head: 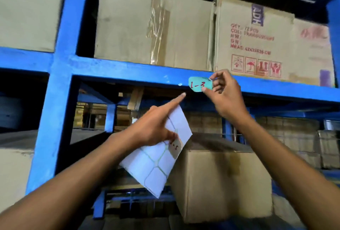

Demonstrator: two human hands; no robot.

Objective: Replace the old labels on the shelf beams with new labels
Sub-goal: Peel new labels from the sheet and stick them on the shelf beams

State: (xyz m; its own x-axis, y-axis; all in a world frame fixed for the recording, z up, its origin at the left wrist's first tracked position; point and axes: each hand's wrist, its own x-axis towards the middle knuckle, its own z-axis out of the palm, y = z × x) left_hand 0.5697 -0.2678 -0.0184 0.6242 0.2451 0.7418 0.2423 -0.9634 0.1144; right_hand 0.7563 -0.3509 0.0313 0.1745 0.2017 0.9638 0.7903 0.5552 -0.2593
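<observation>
I see the right hand (223, 91) right of centre in the frame, up against the blue shelf beam (128, 72) that runs across the middle. Its thumb and fingers pinch the right end of a green label (199, 84) marked "1-3" in red; the label lies over the beam's front face, its lower edge hanging just below the beam, though I cannot tell how much of it sticks to the metal. A small pale scrap (180, 84) sits on the beam just left of the label.

The left hand (156, 128) is at the centre of the frame, below the beam. Its index finger points up toward the beam's underside, near the label's lower left corner but apart from it, while the thumb and other fingers clamp a white sheet of blank labels (158, 161) that hangs down and tilts to the lower left. Under the thumb lies a crumpled greyish label (175, 148) with red writing I cannot read fully.

Cardboard boxes (147, 25) stand on the shelf above the beam, one at the upper right printed in red. Another box (220, 183) sits lower right, behind the arms
</observation>
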